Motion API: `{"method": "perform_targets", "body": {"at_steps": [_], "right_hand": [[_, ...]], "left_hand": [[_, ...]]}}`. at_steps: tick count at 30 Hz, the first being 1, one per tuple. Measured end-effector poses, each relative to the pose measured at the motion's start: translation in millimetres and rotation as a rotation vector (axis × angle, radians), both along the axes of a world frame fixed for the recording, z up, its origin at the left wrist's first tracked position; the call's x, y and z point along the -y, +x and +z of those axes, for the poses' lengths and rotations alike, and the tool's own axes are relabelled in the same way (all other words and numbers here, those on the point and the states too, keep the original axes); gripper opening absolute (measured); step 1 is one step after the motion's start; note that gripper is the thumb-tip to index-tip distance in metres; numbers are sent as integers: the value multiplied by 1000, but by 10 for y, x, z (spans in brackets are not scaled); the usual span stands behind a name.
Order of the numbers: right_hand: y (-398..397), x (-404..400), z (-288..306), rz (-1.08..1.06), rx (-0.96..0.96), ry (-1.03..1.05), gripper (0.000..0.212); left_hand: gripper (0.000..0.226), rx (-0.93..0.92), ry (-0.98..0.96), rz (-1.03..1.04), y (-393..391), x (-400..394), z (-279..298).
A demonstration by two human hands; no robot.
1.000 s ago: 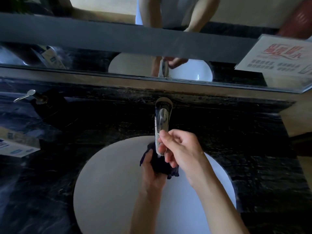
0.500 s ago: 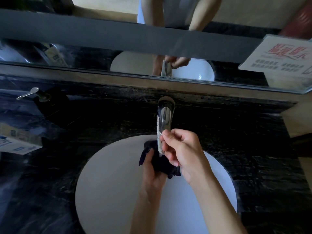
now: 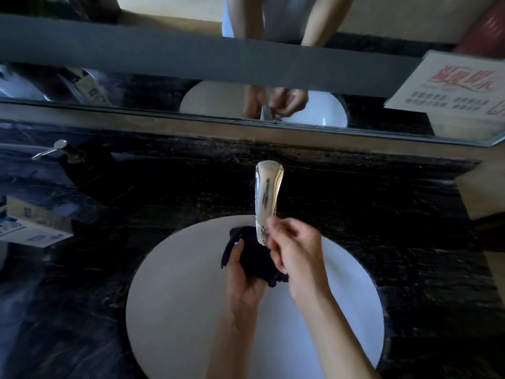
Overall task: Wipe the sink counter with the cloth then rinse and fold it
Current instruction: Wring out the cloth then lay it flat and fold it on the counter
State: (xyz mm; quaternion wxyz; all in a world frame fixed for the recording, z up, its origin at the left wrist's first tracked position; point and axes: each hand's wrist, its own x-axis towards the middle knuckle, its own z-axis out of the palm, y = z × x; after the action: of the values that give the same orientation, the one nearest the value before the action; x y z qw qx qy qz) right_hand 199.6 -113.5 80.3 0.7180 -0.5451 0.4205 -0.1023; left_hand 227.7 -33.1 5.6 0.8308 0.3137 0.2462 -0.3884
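Note:
A dark navy cloth [image 3: 255, 258] is bunched up over the white round sink basin [image 3: 180, 296], just below the tip of the chrome tap [image 3: 267, 198]. My left hand [image 3: 241, 280] grips the cloth from underneath, thumb on its left side. My right hand [image 3: 293, 250] is at the front end of the tap, with thumb and curled fingers pinching the tip of its lever. The black marble counter [image 3: 136, 203] surrounds the basin. No running water can be made out.
A soap dispenser with a chrome pump [image 3: 58, 151] stands at the back left. A cardboard box with blue print [image 3: 32, 228] lies at the left edge. A mirror [image 3: 191, 94] runs along the back, with a printed notice [image 3: 453, 86] at its right.
My right hand has stayed on the tap's front end, fingers shifting slightly on the lever. The left hand keeps the cloth under the spout. The camera view moved a little.

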Motion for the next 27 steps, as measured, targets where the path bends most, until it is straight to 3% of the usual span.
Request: {"method": "perform_targets", "body": {"at_steps": [2, 4, 6, 8, 11, 13, 16, 21, 27], "right_hand": [[-128, 24, -159, -254, -21, 1, 24], [-271, 17, -407, -355, -120, 13, 21], [-359, -74, -580, -249, -165, 158, 44], [-399, -172, -656, -119, -90, 405, 64], [-418, -304, -673, -87, 77, 751, 65], [-432, -340, -683, -126, 123, 818, 60], [-448, -375, -647, -140, 109, 742, 44], [-481, -475, -629, -114, 24, 627, 30], [-478, -479, -641, -131, -11, 454, 26]], "left_hand": [[52, -78, -30, 65, 7, -55, -36], [39, -179, -58, 147, 2, -102, -9], [38, -207, -55, 195, -25, -142, 24], [36, -227, -56, 210, -58, -188, 90], [39, -282, -29, 211, -94, -248, 122], [41, -253, 25, 193, -116, -319, 88], [43, -68, 121, 140, -118, -470, 66], [23, 260, 401, 101, -148, -649, -27], [25, 812, 817, -370, -234, -837, -169]]}}
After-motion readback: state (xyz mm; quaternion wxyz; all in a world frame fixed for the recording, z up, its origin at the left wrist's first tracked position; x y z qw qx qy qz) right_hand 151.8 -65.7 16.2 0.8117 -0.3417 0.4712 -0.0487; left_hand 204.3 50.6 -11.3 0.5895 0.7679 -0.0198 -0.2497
